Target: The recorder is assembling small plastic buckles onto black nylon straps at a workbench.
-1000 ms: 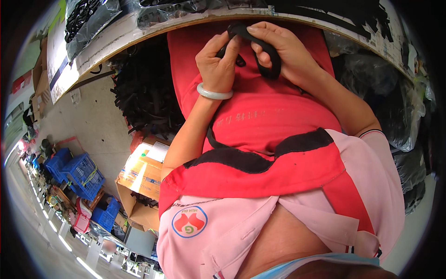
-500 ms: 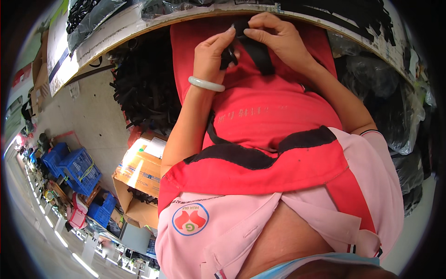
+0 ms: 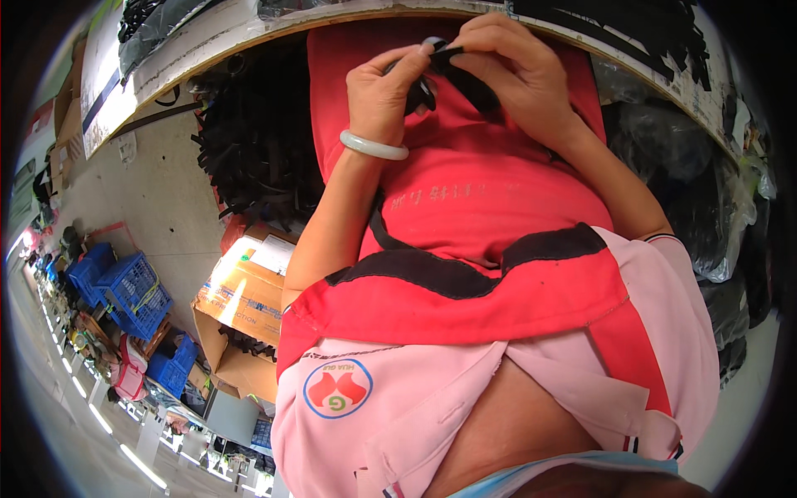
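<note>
A black strap (image 3: 471,88) hangs between my two hands, over the red apron (image 3: 465,191) in my lap. My left hand (image 3: 383,95), with a pale bangle (image 3: 374,145) at the wrist, is closed on a small black piece (image 3: 422,93) partly hidden by the fingers; its exact kind does not show. Near the left thumb tip, something small catches the light. Just to the right, my right hand (image 3: 523,75) pinches the strap's upper end between thumb and fingers. Both hands are close together, below the table edge.
The curved table edge (image 3: 274,41) runs across the top, with black straps (image 3: 614,33) lying on it at right. A heap of black strips (image 3: 249,149) lies left of my lap. Bagged black material (image 3: 706,191) stands at right. Cardboard box (image 3: 241,299) and blue crates (image 3: 137,295) are at left.
My right hand has shifted slightly right and turned, drawing the strap's end into a short stretch between the hands. The strap's hanging part has moved a little up and right.
</note>
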Tool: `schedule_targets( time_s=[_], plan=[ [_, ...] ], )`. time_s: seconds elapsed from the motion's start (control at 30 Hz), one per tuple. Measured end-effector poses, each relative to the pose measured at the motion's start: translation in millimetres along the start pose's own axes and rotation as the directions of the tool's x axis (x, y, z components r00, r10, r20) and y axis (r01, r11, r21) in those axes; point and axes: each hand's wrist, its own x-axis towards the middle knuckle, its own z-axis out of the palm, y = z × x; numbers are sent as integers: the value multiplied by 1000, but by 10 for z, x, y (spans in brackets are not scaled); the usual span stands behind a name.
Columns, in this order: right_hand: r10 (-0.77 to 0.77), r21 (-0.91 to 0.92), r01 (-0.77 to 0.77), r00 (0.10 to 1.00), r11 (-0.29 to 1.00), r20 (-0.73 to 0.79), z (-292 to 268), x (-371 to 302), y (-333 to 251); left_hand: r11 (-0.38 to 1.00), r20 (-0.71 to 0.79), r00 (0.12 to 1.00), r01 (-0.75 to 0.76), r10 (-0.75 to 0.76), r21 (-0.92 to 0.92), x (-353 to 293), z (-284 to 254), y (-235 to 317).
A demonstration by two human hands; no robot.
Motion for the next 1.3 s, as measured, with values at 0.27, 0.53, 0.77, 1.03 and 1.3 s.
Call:
schedule_targets(
  time_s=[0.27, 0.53, 0.77, 1.03, 1.3],
  plan=[
    [605, 99, -667, 720, 739, 340, -235, -21, 13, 961, -97, 961, -248, 261, 124, -10, 70, -10],
    [649, 153, -734, 662, 662, 374, -128, 52, 59, 894, -59, 902, -411, 427, 179, -34, 78, -33],
    [571, 429, -811, 585, 398, 576, -16, 108, 189, 922, -70, 930, -343, 360, 180, -209, -104, 39],
    [546, 272, -637, 764, 721, 344, 258, 258, 333, 769, -418, 760, -164, 498, 618, -1275, -1039, 925],
    [285, 57, -406, 729, 912, 623, 749, 290, -111, 861, -542, 703, -204, 460, 467, -844, -808, 405]
  ],
)
